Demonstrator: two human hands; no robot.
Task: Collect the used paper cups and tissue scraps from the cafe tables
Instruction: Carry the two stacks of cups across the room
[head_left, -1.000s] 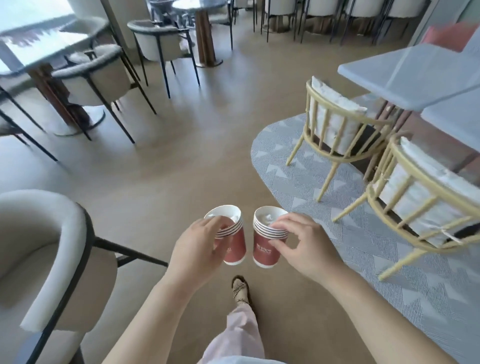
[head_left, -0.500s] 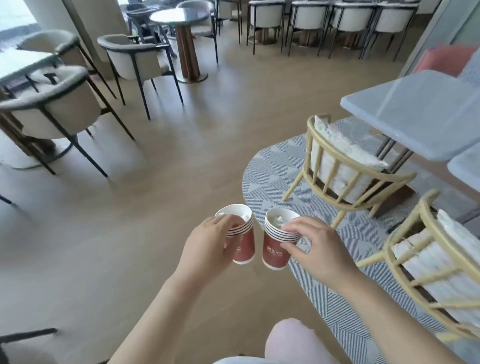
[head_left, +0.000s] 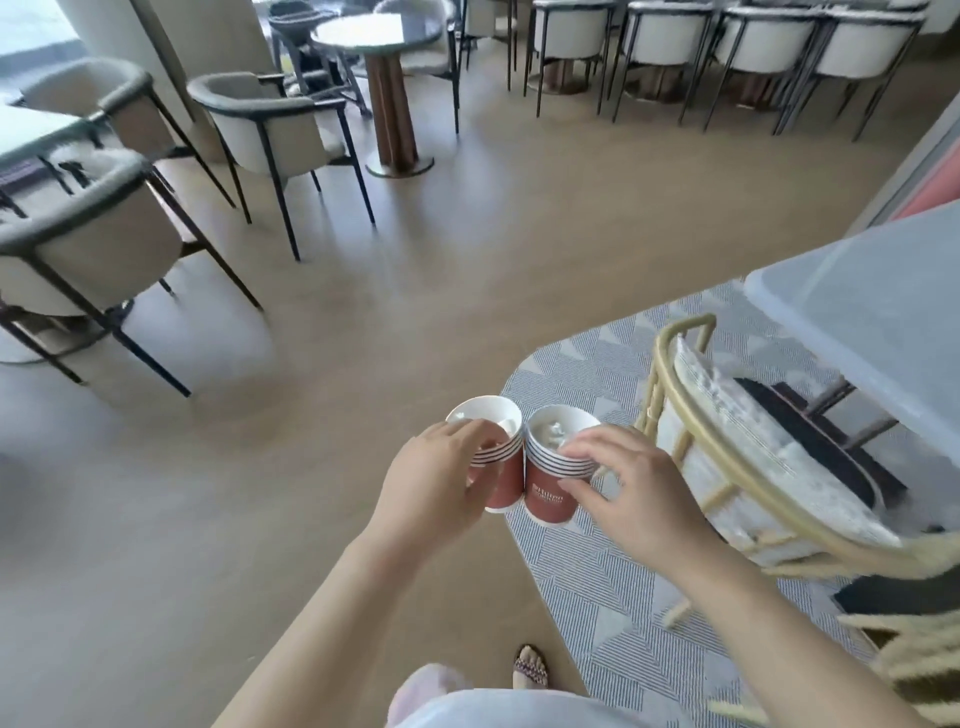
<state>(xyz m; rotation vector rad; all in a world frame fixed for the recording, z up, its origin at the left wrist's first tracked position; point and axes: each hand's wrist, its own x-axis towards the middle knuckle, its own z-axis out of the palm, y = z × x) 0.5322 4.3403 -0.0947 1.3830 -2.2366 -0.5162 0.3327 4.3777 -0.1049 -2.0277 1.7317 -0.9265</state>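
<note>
Your left hand (head_left: 436, 478) is curling round the left cup stack (head_left: 506, 483). Your right hand (head_left: 623, 493) is pinching the right cup stack (head_left: 548, 488). Both stacks are riding upright and touching, held in mid-air over the rug (head_left: 597, 623) edge. Tissue scraps (head_left: 553, 434) are showing in the right one. The round table (head_left: 371, 26) is lying far ahead-left, its top glaring and unreadable.

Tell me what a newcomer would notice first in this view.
Two stacks of red paper cups are held side by side at centre: the left stack in the left hand, the right stack in the right hand, with crumpled tissue in its top cup. Just right of them a cane chair stands on a patterned rug beside a light table.
</note>
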